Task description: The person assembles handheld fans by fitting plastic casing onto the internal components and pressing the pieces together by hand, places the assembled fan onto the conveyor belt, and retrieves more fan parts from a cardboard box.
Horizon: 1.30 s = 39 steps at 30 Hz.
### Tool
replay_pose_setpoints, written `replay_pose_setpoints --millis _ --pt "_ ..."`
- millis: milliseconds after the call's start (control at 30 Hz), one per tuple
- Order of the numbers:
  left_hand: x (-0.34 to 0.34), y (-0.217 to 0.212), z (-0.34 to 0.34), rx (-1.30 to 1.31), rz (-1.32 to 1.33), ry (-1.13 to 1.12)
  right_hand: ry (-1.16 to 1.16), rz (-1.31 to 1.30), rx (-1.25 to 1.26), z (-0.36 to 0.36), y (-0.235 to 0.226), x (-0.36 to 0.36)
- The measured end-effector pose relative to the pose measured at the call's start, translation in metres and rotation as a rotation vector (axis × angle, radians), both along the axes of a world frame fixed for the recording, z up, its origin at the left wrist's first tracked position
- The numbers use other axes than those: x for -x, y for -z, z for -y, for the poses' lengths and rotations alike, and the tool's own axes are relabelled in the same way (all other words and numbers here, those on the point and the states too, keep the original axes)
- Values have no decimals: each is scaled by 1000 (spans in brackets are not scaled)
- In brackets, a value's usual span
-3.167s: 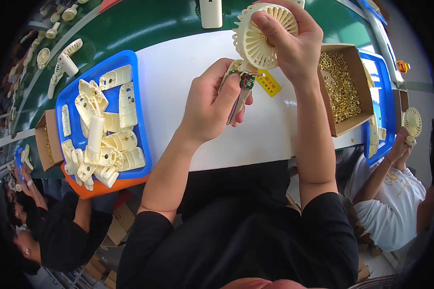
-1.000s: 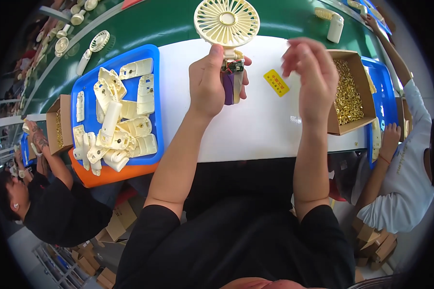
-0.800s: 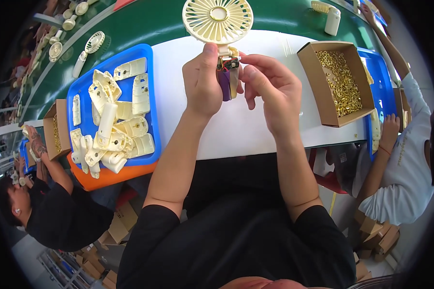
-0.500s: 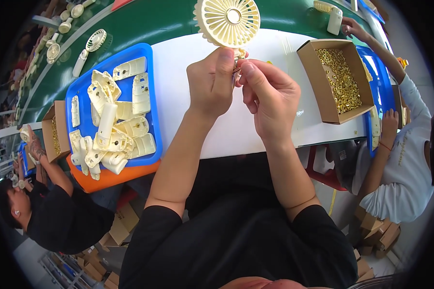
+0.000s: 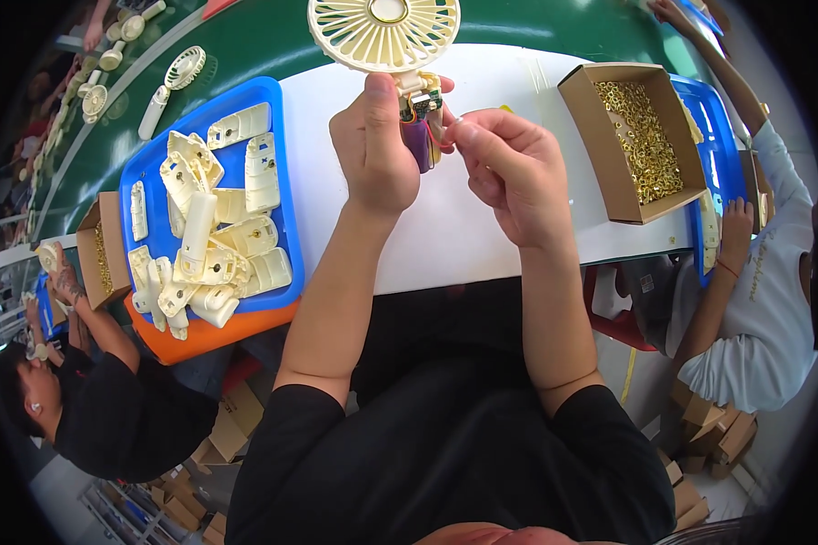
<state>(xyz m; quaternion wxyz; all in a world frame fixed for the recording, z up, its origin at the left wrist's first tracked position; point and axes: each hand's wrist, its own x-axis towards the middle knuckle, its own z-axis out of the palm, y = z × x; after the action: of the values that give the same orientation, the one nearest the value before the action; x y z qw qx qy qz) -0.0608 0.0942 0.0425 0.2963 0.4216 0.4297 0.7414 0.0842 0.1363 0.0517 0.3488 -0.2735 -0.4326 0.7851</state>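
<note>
My left hand (image 5: 373, 150) is closed around the neck of a cream handheld fan (image 5: 386, 36), its round slotted head upright above the thumb. Below the head, a small green circuit board (image 5: 420, 104) and a purple battery cell (image 5: 416, 145) are exposed beside the fingers. Thin wires run from there toward my right hand (image 5: 509, 168), which pinches something small and whitish, perhaps a wire's end, between thumb and forefinger. Both hands are held over the white work surface (image 5: 445, 236).
On the left, a blue tray (image 5: 291, 263) holds several cream casing halves (image 5: 245, 127). A cardboard box (image 5: 600, 173) of small brass-coloured parts stands on the right. Another fan (image 5: 168, 86) lies on the green table (image 5: 273, 41). Other people work on both sides.
The fan has moved left and turned, so its circuit board and purple battery now show. My right hand has drawn slightly apart from my left, still pinching.
</note>
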Motion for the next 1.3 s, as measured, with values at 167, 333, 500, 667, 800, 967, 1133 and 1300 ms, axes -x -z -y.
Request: replay_pose_setpoints --millis 167,333,500,667,800,967,1133,1300 --pt "-1 2 0 11 -45 -17 16 173 -178 -5 -8 4" --pt "0 8 0 -8 -146 0 -22 223 -228 -12 -9 1" --pt "2 12 -1 -17 -216 7 -61 220 -247 -20 -9 -5" --pt "0 12 -3 -52 -271 -11 -68 187 -318 -20 -7 -7" --pt "1 15 -4 -57 -284 -15 -64 205 -270 -21 -7 -6" --pt "8 18 1 20 -451 12 -76 223 -273 -22 -10 -9" --pt "10 18 1 -24 -541 16 -185 218 -115 -30 -13 -14" --pt "10 14 0 -36 -616 3 -195 179 20 -31 -15 -14"
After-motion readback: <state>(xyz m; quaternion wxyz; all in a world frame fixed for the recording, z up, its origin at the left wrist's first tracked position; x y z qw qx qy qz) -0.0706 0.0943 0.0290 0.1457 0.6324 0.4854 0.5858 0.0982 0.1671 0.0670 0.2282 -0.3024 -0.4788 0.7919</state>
